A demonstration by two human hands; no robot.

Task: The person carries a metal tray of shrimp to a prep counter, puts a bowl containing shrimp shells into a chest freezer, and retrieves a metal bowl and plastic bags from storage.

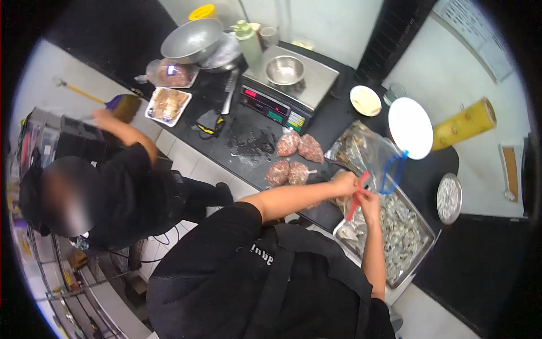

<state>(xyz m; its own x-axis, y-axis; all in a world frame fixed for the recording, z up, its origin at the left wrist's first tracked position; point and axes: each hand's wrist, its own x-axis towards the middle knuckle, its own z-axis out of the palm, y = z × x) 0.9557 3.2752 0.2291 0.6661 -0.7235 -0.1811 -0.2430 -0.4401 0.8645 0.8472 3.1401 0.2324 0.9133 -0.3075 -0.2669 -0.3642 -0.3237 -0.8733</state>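
My left hand (344,184) is closed near the upper part of a red bag clip (352,211), a long narrow plastic strip. My right hand (370,204) pinches the same clip just beside it. Under my hands, part of a clear bag with brownish contents is mostly hidden. Just beyond lies another clear plastic bag (357,148) with brown pieces in it, and a blue clip (386,176) is at its mouth. Below my right hand, a metal tray (424,225) holds many grey raw shrimp (398,237).
Several bagged meat portions (288,143) lie left of my hands. Behind them stands a digital scale (319,76) with a steel bowl (284,70). A white plate (410,129), a yellow wrap roll (465,123) and a metal bowl (449,199) are rightward. A co-worker (130,186) stands at left.
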